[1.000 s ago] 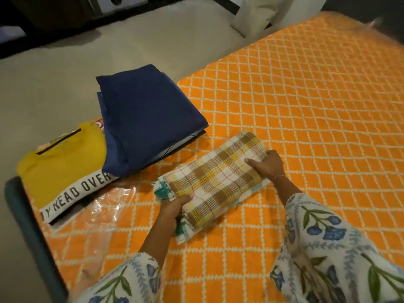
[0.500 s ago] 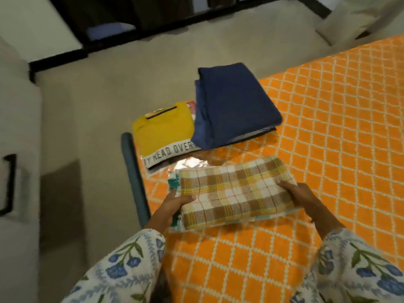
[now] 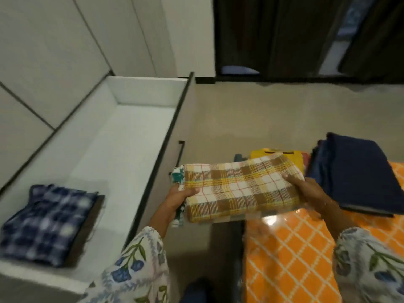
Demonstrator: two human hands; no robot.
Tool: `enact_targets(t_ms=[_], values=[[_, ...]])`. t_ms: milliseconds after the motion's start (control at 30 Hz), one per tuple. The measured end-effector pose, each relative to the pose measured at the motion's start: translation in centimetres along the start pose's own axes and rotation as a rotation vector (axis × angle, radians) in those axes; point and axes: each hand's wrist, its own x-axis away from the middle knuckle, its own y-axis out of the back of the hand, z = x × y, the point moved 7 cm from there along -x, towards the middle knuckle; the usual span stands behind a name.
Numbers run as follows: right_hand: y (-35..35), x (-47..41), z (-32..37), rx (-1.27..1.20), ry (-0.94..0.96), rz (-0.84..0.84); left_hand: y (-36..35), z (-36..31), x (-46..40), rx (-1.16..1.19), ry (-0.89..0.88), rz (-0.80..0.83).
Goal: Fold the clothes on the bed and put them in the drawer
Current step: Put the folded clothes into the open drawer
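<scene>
Open drawer (image 3: 122,136), hands (image 3: 178,199) gripping plaid cloth (image 3: 240,191)

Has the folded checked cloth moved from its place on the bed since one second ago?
Yes. The checked cloth is lifted off the orange bed, held past its edge, toward the open drawer.

folded yellow-brown checked cloth (image 3: 238,191) held flat, beside open white drawer (image 3: 122,149)

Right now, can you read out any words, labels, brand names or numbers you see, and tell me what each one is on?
None can be read in this view.
Yellow folded garment: mostly hidden behind the checked folded cloth; no print shows.
Navy folded garment: plain, no label visible.
Blue plaid folded cloth in the drawer: blurred, no lettering.
</scene>
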Motion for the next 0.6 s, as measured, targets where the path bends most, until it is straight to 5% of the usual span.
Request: enact_targets(t_ms=[167,333,600], values=[[-11.7,0.7,15.1,0.148,0.219,0.21,11.5,-4.9,4.9,0.195,-0.123,-0.245],[-27.2,3.3,25.3,0.403,0.413,0.5,22.4,-2.8,9.1,0.43,-0.119,-0.513],[-46.7,-0.6,24.4,0.844,0.42,0.674,25.6,8.0,8.0,0.727,0.141,-0.649]])
